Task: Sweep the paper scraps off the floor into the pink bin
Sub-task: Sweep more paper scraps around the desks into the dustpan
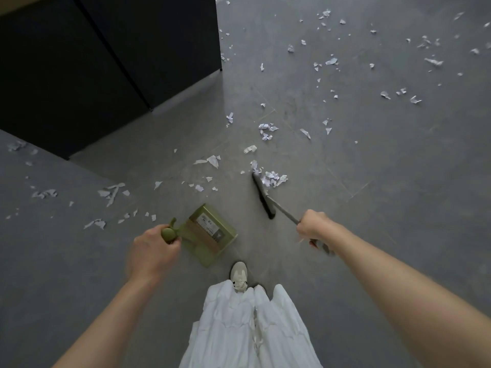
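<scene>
the right hand [313, 225] is gripping the broom handle [285, 212], fingers curled fully round it, and the black broom head [261, 195] is resting on the grey floor [372, 195] just beyond that grip, its far end touching a small clump of paper scraps [271, 177]. the left hand [152, 248] is closing round the knob of the green dustpan handle [170, 233], with the dustpan [210, 233] sitting just past its fingers, its mouth pointing away from the person. most scraps are lying well beyond both grips, scattered far ahead and out to the left. the pink bin is not showing anywhere. judging from this, the pan is sitting well to the side of the gathered clump, so a hard stroke could be flicking light paper past the pan's lip, or scattering it toward the dark cabinet [106, 62].
</scene>
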`<control>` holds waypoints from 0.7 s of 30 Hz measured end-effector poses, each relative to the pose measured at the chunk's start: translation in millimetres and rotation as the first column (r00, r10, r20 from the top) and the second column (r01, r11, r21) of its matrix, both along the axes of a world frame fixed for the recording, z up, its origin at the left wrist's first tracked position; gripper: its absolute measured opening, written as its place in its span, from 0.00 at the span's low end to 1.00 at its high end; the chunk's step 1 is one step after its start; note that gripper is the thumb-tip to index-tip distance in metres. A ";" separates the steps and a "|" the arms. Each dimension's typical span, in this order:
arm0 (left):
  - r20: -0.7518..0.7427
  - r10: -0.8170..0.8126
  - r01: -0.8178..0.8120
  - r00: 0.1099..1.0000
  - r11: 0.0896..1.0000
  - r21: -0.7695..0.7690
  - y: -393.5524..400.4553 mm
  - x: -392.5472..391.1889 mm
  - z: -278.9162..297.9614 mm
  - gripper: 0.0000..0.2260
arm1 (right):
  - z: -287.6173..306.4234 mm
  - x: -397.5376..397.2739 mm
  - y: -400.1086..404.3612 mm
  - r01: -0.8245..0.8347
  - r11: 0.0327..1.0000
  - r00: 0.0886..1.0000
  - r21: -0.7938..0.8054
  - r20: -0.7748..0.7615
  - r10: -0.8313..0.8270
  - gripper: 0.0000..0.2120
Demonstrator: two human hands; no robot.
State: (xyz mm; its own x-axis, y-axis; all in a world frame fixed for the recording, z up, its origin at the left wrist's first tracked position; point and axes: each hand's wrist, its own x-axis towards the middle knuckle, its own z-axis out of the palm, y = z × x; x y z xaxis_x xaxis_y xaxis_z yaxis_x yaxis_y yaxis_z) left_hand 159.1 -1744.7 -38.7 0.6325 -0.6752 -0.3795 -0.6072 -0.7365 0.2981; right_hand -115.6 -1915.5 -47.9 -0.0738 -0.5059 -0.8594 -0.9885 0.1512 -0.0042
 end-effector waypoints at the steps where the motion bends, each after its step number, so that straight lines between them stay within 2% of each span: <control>1: -0.006 -0.010 0.010 1.000 1.000 -0.005 -5.0 1.0 -1.5 0.02 | 2.0 -2.3 -4.8 0.012 1.000 1.000 -0.007 0.001 -0.012 0.15; 6: -0.031 -0.069 0.068 0.997 0.997 -0.040 -33.2 -3.3 -7.0 0.03 | 28.0 -16.2 -29.8 0.114 0.993 0.993 -0.020 -0.030 -0.114 0.10; 13: -0.053 -0.113 0.110 0.992 0.992 -0.064 -76.4 -16.1 -17.0 0.02 | 20.1 -52.0 -56.6 0.282 0.957 0.955 -0.071 -0.072 -0.287 0.09; 18: -0.048 -0.139 0.136 0.989 0.988 -0.068 -109.2 -26.4 -24.6 0.03 | 3.2 -62.0 -68.3 0.280 0.951 0.949 -0.132 -0.112 -0.295 0.12; 21: -0.070 -0.144 0.139 0.987 0.988 -0.072 -127.1 -32.7 -31.9 0.02 | -6.5 -65.6 -73.1 0.288 0.952 0.945 -0.103 -0.132 -0.300 0.12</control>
State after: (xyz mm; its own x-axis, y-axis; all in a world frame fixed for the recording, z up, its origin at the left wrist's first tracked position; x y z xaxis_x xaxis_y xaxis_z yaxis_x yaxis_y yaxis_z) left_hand 126.5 -1871.8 -70.6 0.5006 -0.7814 -0.3727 -0.6781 -0.6215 0.3922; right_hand -181.2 -1988.6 -54.4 -0.3499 -0.5104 -0.7855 -0.8909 0.4406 0.1105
